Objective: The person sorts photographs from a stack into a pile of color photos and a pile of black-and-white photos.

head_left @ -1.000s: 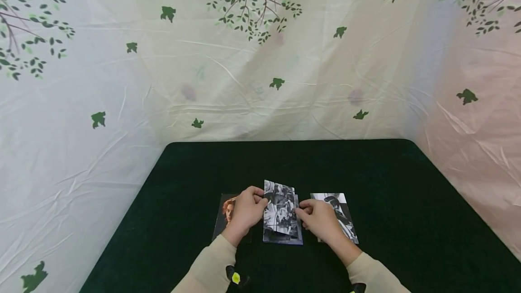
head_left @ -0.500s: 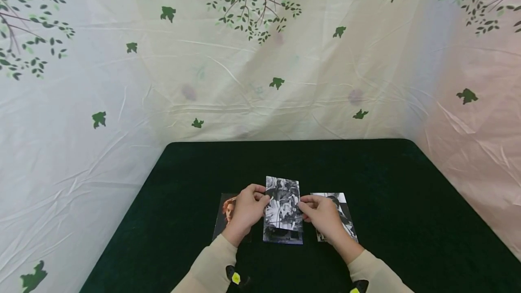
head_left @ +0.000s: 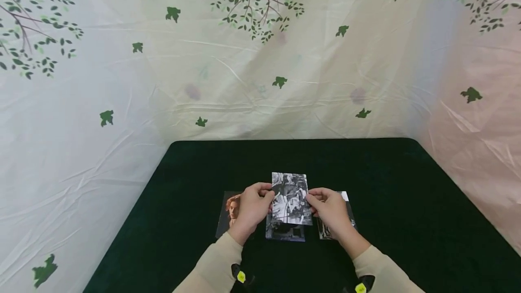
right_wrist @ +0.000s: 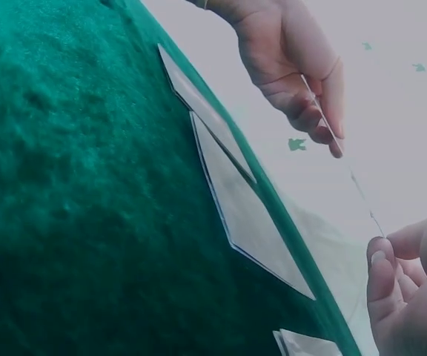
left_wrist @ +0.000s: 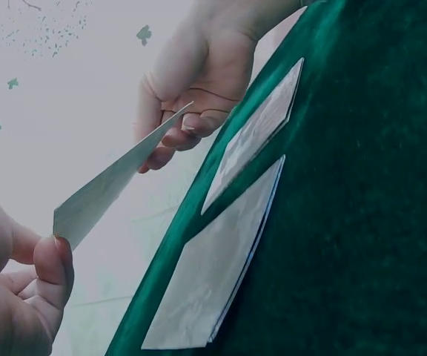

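Both hands hold one black-and-white photo (head_left: 290, 198) by its side edges, lifted off the dark green table (head_left: 366, 166). My left hand (head_left: 264, 199) pinches its left edge and my right hand (head_left: 314, 201) pinches its right edge. In the left wrist view the photo (left_wrist: 113, 184) hangs tilted in the air between my left hand (left_wrist: 47, 259) and my right hand (left_wrist: 191, 122). Below it lies a small stack of photos (head_left: 285, 233). The right wrist view shows the held photo (right_wrist: 341, 152) edge-on above the stack (right_wrist: 250, 215).
A colour portrait photo (head_left: 230, 209) lies flat left of the stack, partly under my left wrist. Another black-and-white photo (head_left: 347, 199) lies to the right, mostly hidden by my right hand. A leaf-printed cloth (head_left: 260, 58) hangs behind and beside the table.
The held photo has risen off the stack and moved a little farther from me, with both hands following it. The photos on the table have not moved.
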Tool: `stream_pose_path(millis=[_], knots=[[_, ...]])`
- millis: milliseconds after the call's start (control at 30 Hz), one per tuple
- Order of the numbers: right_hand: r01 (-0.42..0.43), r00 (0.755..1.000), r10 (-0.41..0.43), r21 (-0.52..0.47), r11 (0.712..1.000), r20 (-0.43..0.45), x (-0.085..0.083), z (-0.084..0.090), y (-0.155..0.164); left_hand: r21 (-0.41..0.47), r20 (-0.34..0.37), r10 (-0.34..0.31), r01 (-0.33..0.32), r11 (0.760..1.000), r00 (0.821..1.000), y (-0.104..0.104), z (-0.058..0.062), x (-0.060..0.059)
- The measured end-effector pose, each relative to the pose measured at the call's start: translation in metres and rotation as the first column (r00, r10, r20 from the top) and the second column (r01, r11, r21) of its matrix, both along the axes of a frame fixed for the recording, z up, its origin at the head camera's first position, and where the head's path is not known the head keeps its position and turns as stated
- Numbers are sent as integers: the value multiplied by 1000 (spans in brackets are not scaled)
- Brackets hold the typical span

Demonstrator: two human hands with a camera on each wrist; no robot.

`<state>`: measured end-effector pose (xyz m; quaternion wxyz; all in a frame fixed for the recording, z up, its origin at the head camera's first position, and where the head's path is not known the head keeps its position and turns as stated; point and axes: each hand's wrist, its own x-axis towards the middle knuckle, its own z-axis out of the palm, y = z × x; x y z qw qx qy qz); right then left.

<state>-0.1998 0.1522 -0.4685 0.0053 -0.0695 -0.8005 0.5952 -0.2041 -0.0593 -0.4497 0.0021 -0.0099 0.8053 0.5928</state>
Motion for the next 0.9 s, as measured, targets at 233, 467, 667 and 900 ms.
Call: stream_pose_path(millis=[233, 467, 667, 900], knots=[[35, 999, -36, 27, 999, 11, 3, 9, 13, 51, -75, 21, -17, 999, 997, 12, 5, 0], [85, 996, -86, 24, 996, 15, 6, 16, 28, 143, -107, 74, -58, 988, 991, 34, 8, 1], [116, 992, -117, 35, 993, 35, 12, 20, 43, 211, -110, 66, -42, 977, 992, 52, 10, 4], [127, 991, -129, 57, 990, 34, 15, 21, 60, 237, -89, 43, -21, 971, 995, 67, 10, 6]])
